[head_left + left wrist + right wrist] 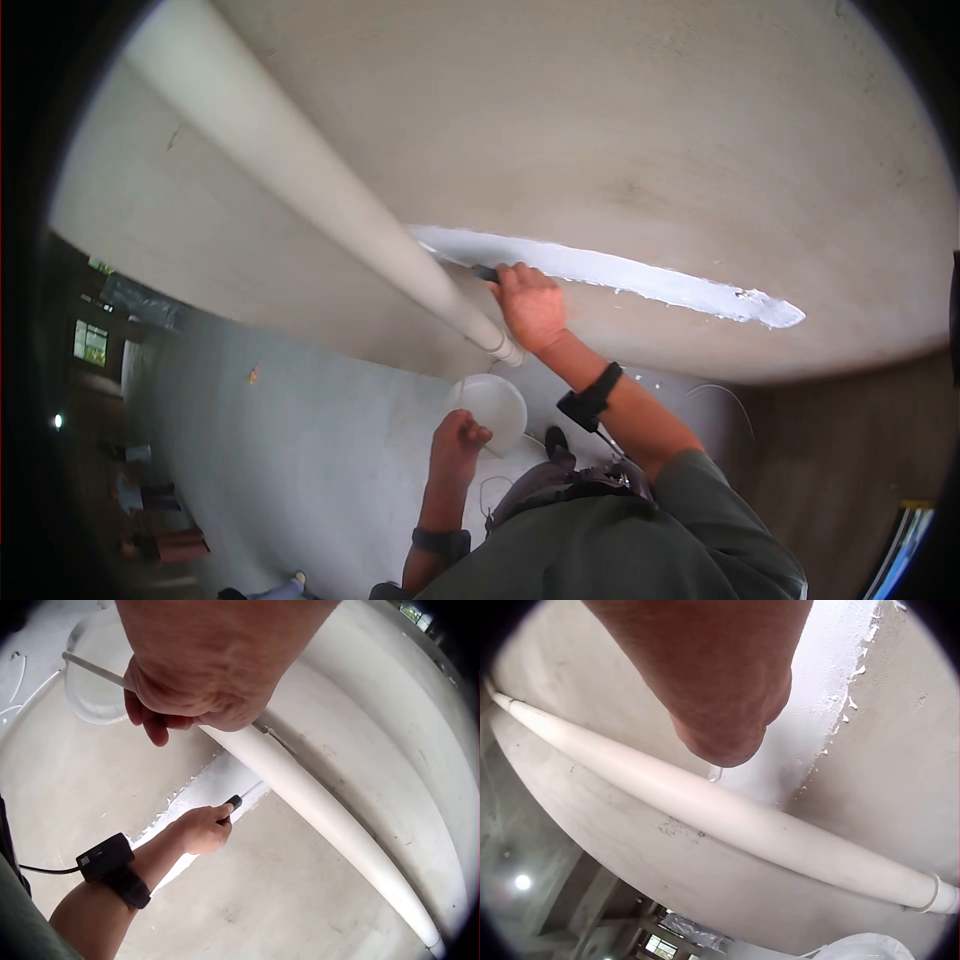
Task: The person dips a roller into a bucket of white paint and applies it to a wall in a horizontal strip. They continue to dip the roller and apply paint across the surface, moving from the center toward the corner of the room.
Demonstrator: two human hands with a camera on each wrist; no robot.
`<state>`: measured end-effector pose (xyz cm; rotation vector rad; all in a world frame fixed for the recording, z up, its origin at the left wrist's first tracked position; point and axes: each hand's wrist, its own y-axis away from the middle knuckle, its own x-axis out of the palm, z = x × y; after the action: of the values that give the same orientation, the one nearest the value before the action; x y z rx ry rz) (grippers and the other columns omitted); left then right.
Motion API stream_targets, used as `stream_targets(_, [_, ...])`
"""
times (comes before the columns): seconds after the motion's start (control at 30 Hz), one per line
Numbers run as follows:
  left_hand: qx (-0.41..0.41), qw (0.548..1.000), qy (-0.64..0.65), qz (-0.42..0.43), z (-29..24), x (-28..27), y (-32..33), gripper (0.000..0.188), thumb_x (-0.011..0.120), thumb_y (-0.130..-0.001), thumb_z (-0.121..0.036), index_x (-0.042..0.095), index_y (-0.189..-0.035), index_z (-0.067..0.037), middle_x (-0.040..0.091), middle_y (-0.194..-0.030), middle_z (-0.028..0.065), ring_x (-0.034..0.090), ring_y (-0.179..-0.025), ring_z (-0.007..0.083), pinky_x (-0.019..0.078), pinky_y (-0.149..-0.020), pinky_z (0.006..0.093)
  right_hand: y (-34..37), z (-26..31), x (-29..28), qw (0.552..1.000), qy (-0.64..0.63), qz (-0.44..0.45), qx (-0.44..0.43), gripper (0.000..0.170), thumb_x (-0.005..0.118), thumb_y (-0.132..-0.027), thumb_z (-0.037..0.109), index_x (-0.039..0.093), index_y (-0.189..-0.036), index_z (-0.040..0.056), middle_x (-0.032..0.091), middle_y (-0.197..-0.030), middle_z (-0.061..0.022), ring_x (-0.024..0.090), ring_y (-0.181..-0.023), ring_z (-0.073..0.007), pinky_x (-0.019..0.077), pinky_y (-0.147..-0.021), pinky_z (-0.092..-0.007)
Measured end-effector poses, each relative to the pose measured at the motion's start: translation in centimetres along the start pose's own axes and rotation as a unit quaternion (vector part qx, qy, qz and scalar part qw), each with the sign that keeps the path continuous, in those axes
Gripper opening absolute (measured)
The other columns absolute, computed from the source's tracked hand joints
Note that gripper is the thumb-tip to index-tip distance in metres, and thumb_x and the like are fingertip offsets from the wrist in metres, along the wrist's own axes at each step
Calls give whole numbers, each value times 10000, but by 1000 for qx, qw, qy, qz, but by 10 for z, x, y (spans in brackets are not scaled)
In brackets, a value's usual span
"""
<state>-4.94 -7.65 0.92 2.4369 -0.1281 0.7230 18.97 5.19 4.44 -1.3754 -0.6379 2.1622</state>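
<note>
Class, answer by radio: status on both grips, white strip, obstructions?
Right grip holds dark-handled tool at white strip. Left grip holds pale rod near bucket. Pipe at strip's end, possibly obstructing.

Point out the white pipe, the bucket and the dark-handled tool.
White pipe (322, 192), head view: around mid-length.
Bucket (508, 406), head view: its bare inside.
Dark-handled tool (235, 802), left wrist view: exposed part of its handle.

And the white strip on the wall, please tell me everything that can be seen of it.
The white strip looks like paste, spread in a long band on the beige wall. Its surface is mostly smooth, its edges ragged with crumbs, and one end is rough. The other runs up to the white pipe, where the right hand holds a dark-handled tool, seemingly touching the strip.
</note>
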Motion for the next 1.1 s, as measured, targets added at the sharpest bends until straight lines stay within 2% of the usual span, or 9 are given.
stream_targets(0.03, [-18,999,38,-3,1,-5,-3,182,547,-1016,-171,568,-881,-50,482,-775,28,497,-725,151,509,-767,369,-3,2,5,1000,-3,2,-2,279,734,-896,298,647,-1059,89,629,-882,-73,661,-786,-269,552,-659,-408])
stream_targets(0.17, [-22,999,37,-7,-2,-7,-9,182,548,-1020,-173,588,-883,-60,506,-758,26,512,-723,154,498,-755,376,-12,12,9,1000,1,10,-3,269,720,-908,299,632,-1042,83,624,-880,-78,659,-795,-264,550,-656,-411])
stream_targets(0.2, [-24,999,45,-6,-3,-7,-10,189,576,-1014,-183,612,-864,-75,538,-678,31,570,-735,207,483,-794,392,-11,11,9,1000,13,16,-7,266,678,-937,317,647,-1029,69,621,-885,-68,649,-811,-242,535,-660,-395])
stream_targets(0.33, [-24,999,34,11,-2,1,-10,190,571,-1018,-185,605,-868,-74,531,-693,27,557,-730,192,486,-788,393,-2,1,2,1000,4,7,1,266,720,-906,305,633,-1034,88,616,-864,-73,655,-784,-265,542,-654,-412])
stream_targets(0.4, [-22,999,28,16,1,7,-7,186,573,-1017,-183,598,-871,-71,517,-732,23,531,-722,166,490,-772,395,8,-12,-11,1000,8,6,2,272,727,-899,307,637,-1036,90,615,-860,-72,655,-784,-267,540,-657,-413])
stream_targets(0.73, [-39,998,22,47,25,35,-1,194,541,-1029,-187,599,-887,-67,522,-722,31,559,-731,198,500,-786,407,74,-74,-76,998,40,7,47,292,763,-874,298,643,-1063,110,616,-857,-59,656,-768,-269,538,-657,-405])
stream_targets(1.1, [-52,997,-14,62,63,82,20,209,519,-1033,-186,581,-872,-67,511,-726,32,562,-744,207,499,-800,401,122,-131,-173,996,80,2,45,291,754,-887,271,621,-1079,98,590,-837,-64,623,-727,-272,516,-630,-418])
